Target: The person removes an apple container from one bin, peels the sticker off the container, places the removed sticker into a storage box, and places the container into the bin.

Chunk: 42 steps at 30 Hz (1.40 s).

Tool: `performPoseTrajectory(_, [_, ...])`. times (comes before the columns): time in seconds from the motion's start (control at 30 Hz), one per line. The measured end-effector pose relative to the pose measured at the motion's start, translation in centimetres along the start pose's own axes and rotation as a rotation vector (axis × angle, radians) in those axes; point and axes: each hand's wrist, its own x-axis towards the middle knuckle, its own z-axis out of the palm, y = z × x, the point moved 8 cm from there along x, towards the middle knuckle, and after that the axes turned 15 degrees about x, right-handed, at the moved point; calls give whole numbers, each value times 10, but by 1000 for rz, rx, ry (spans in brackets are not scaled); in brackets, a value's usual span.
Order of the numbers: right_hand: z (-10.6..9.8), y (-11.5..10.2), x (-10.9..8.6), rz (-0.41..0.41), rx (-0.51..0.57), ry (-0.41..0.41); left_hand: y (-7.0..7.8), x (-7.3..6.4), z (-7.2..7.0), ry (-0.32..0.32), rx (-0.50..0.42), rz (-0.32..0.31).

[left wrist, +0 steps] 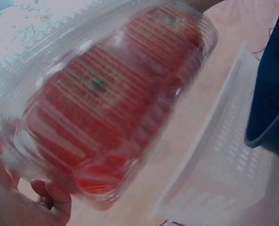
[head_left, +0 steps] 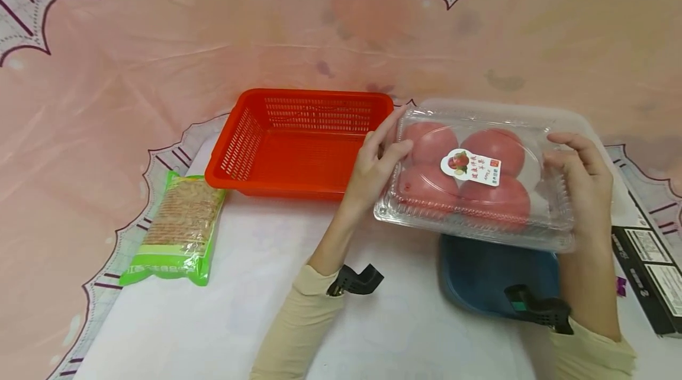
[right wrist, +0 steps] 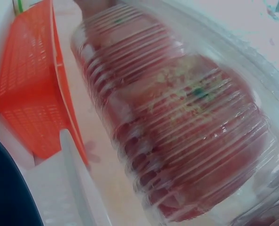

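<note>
A clear plastic clamshell box [head_left: 543,190] of red apples [head_left: 495,202] is held up, tilted, with a white label [head_left: 471,167] on its lid. My left hand [head_left: 375,161] grips its left end, thumb at the lid. The right hand [head_left: 586,184] holds the opposite end, its fingers bent over the edge. Seen from below in the left wrist view, the ribbed underside [left wrist: 97,117] shows the apples through it. Behind and under the box are a white basket [head_left: 591,125] and a dark blue basin [head_left: 495,291], both partly hidden by it.
An orange-red basket [head_left: 298,190] stands left of the box. Farther left lies a green-edged packet [head_left: 178,226] on the white table [head_left: 256,297]. At the right edge are a black-and-white box [head_left: 647,273] and a small purple item [head_left: 620,286].
</note>
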Motion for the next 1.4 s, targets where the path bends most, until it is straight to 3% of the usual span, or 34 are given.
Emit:
performPoseTrajectory(0.2, [8,-1,-2,4,-66,-77,9,-4,-11,-64,131,33])
performPoseTrajectory(0.37, [13,-3,-4,-31,-328,-120,16,-11,-22,-128,247,14])
performPoseTrajectory(0.43, [17,-4,-5,-67,-386,-161,16,-13,-26,-140,273,4])
performPoseTrajectory(0.57, [23,-2,-9,-93,-390,-229,19,-14,-32,-141,298,-5])
performPoseTrajectory(0.93, [28,4,-18,-64,-417,-275,24,-21,-43,-158,323,-30])
performPoseTrajectory(1.17, [42,10,-32,-93,-497,-424,19,-31,-53,-190,304,-64])
performPoseTrajectory(1.4, [59,24,-48,-61,-573,-528,18,-47,-76,-199,403,-57])
